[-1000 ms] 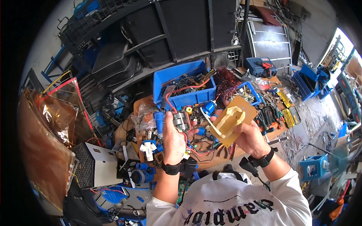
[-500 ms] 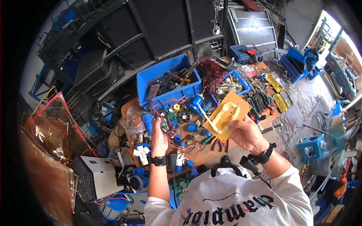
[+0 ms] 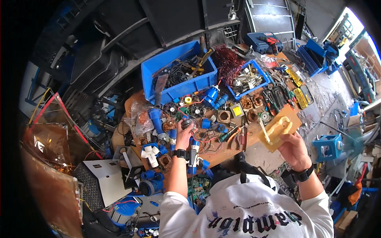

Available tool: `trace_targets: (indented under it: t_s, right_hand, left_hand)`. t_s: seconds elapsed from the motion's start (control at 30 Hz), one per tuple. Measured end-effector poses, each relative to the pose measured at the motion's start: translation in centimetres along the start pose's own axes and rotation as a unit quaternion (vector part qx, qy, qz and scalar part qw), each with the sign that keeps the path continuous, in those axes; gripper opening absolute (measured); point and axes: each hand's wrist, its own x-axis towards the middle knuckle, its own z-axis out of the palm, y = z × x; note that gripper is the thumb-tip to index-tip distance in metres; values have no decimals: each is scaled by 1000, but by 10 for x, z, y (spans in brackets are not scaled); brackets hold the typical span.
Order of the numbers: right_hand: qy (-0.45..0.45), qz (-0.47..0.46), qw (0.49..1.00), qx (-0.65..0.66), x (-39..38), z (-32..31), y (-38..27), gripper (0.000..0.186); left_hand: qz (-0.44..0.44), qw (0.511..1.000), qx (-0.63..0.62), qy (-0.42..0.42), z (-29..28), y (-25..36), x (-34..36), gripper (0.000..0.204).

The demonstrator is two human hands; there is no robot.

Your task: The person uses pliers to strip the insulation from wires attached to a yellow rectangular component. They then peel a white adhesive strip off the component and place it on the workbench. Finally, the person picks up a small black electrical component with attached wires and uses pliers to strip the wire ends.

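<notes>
My left hand grips a small dark rounded part with a bit of blue, among red wires, over the workbench. My right hand pinches a flat tan board by its near part, thumb on top, at the bench's right end. A lumpy cream bead forms a loop on the board, with a pale strip along its left. Between my hands lie blue cylindrical fittings, wire, pliers and square rusty parts. White pipe fittings lie just left of my left wrist.
The wooden bench holds a big blue crate of scrap, a small tray of metal parts, tools and a tool case. Leaning panels stand left, a pale box lower left, a blue frame right.
My right hand has carried the board rightward and slightly down, away from my left hand. My left hand has closed further round the wired part. The view has also shifted.
</notes>
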Motion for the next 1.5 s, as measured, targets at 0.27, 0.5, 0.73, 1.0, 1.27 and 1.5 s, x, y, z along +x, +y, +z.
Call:
trace_targets:
  t_s: [0.27,0.5,0.73,1.0,1.27,1.5]
  right_hand:
    - [87,-11,996,-32,-21,-24,-7,47]
    - [142,-39,988,-39,-39,-34,-7,47]
    - [145,-29,989,-30,-41,-42,-7,47]
    - [117,-13,992,-38,-29,-32,-13,41]
    - [6,26,1000,2,18,-11,-8,47]
    - [-128,12,991,-29,32,13,-13,34]
  left_hand:
    - [66,976,180,102,-45,-98,47,51]
    - [9,951,232,205,-34,-126,66,53]
    - [48,878,423,219,-97,-182,97,67]
    - [-37,951,271,144,-68,-136,69,46]
    - [103,967,191,-131,159,62,-97,24]
    - [191,947,242,-91,255,87,-189,27]
